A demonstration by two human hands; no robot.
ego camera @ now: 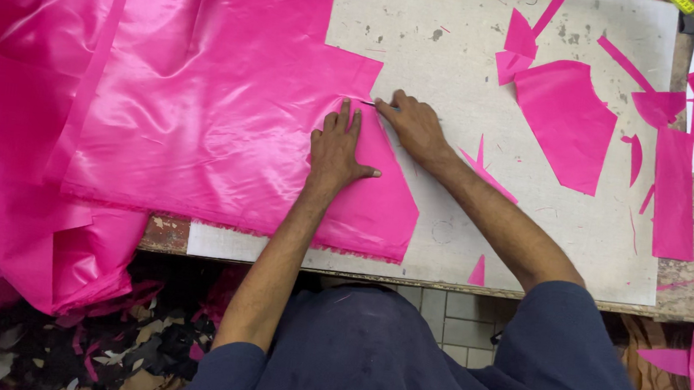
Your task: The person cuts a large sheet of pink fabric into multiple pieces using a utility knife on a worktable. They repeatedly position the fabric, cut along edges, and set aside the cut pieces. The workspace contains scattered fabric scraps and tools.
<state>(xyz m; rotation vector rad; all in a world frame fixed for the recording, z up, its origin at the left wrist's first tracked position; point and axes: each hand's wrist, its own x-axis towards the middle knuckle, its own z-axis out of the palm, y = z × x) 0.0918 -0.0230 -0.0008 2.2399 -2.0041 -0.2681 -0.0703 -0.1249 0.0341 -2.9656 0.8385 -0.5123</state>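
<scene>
- Pressing flat on the pink satin fabric (226, 124), the left hand (336, 147) has its grip fully open: fingers spread, palm down, nothing held.
- The right hand (411, 125) has its grip closed around a thin dark tool (368, 103); only the tip shows, so the kind of tool cannot be told. The tip meets the fabric edge just at 12 o'clock of the left fingertips.
- The fabric covers the counter (445, 230) from centre towards 9 o'clock, spilling over the near edge at 8 o'clock in loose folds.
- Cut pink pieces (566, 123) and narrow strips lie on the bare grey board from 1 to 3 o'clock.
- Below the counter at 7 o'clock, mixed fabric scraps (95, 340) are piled on the floor; pale tiles show at 6 o'clock.
- Both forearms extend from dark blue sleeves, converging towards 12 o'clock; the hands are just beside each other.
</scene>
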